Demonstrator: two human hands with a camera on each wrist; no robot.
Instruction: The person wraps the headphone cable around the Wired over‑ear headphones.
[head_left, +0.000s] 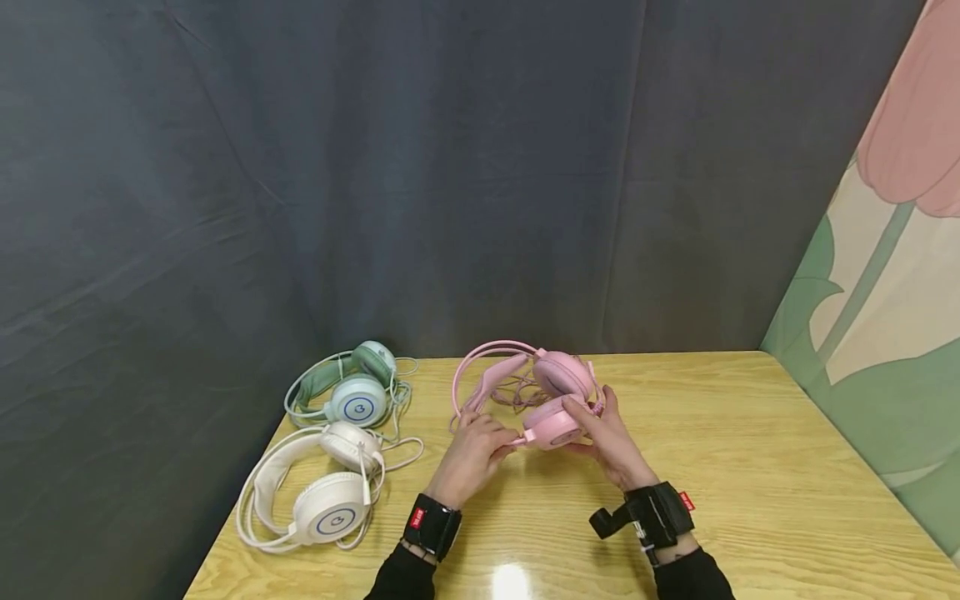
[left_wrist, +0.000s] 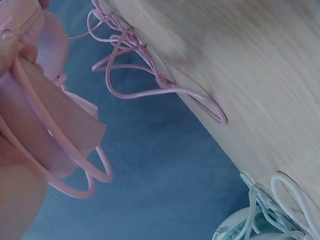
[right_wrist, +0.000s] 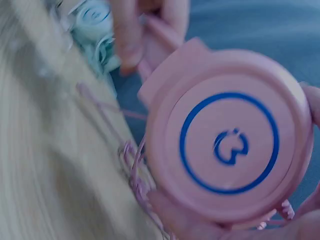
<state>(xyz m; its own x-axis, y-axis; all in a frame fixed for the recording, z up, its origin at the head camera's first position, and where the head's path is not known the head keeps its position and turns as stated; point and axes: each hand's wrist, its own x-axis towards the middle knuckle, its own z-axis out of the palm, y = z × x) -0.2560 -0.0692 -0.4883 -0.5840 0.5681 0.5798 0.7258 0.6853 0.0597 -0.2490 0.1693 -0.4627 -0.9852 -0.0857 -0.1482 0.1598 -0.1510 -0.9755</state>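
Observation:
Both hands hold a pair of pink headphones (head_left: 553, 423) above the wooden table. The left hand (head_left: 472, 457) grips the headband near the lower ear cup, its fingers curled round the band. With thumb and fingers, the right hand (head_left: 611, 442) holds the same ear cup from the right. That cup's outer face (right_wrist: 230, 145) shows a blue ring and logo in the right wrist view. Behind the headphones a tangled pink cable (left_wrist: 135, 65) trails over the tabletop.
On the left of the wooden table (head_left: 750, 467) lie white headphones (head_left: 330, 507) and, behind them, green headphones (head_left: 358, 400), both with bundled cables. A dark curtain (head_left: 465, 167) hangs along the back. A flower-patterned panel (head_left: 885, 333) stands at the right.

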